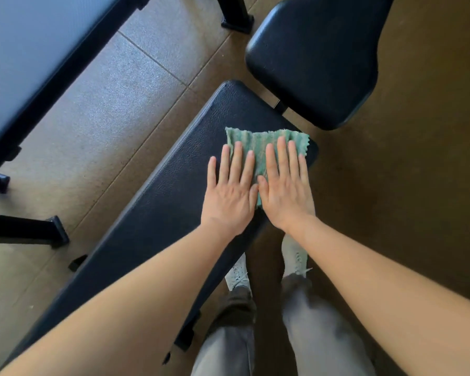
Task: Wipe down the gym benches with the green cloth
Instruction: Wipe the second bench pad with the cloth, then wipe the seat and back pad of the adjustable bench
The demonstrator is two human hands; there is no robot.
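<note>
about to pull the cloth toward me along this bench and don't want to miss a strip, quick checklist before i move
1. Left hand and right hand pressed flat on the cloth: ok.
2. Cloth spread out at the bench end nearest the seat pad: ok.
3. Cloth spans the full bench width: not ok, the left side is bare.
4. Cloth damp enough: cannot tell.
5. Shoes planted on the floor beside the bench: ok.
</note>
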